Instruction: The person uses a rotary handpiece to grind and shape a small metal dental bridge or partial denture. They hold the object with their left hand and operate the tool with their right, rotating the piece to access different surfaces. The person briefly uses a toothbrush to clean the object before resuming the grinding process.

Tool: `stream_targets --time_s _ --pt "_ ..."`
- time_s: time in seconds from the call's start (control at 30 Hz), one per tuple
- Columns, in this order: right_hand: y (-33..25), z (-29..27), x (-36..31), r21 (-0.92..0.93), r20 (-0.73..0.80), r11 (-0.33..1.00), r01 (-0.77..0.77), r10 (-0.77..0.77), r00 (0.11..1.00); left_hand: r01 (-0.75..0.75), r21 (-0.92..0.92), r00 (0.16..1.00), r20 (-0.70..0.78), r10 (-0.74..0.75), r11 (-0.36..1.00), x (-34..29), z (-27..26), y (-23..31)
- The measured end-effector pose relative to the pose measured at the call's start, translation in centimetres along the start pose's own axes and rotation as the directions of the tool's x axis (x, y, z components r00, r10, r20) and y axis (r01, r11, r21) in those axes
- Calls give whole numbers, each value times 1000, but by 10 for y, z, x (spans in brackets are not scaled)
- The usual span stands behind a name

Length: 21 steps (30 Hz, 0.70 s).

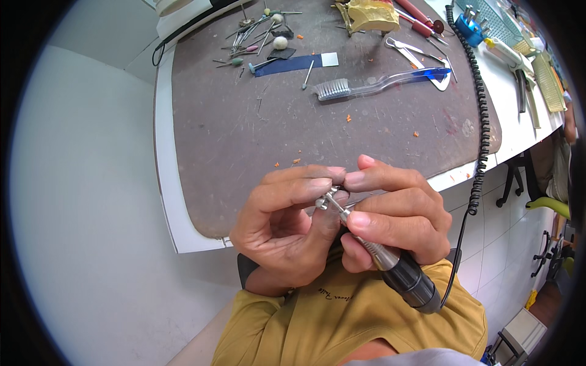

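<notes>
Between the fingertips and thumb of my left hand [287, 222] is a small shiny metal dental framework [323, 200], partly covered by the fingers. My right hand [403, 210] is wrapped round a rotary handpiece [390, 262] with a silver nose and a black body. The handpiece's thin tip [334, 202] points up and left and meets or nearly meets the metal piece; contact is too small to tell. My right index fingertip rests against the left fingertips. Both hands are close together in front of the table's near edge, above my lap.
A clear toothbrush [378, 83] lies on the brown mat [244, 140], beside a white caliper [421, 61]. Farther back are several rotary burs [259, 36], a blue strip [287, 66] and a yellowish dental cast [369, 15]. The handpiece's coiled black cord [482, 122] hangs over the right edge.
</notes>
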State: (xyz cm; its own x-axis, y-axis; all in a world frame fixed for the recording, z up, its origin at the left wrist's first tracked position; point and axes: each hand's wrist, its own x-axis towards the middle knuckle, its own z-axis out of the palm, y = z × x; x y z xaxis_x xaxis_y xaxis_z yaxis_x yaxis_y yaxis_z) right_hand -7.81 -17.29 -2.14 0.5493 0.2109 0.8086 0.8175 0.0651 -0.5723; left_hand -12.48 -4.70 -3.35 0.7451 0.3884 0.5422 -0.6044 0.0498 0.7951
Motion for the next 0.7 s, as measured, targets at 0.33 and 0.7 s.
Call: stream_targets --time_s 0.33,0.7 --pt "0 1 0 -1 -1 1000 0 0 1000 -12 6 1000 8 12 1000 0 -1 -1" --pt "0 1 1 -8 0 1000 17 -17 1000 -5 19 1000 8 5 1000 0 -1 0"
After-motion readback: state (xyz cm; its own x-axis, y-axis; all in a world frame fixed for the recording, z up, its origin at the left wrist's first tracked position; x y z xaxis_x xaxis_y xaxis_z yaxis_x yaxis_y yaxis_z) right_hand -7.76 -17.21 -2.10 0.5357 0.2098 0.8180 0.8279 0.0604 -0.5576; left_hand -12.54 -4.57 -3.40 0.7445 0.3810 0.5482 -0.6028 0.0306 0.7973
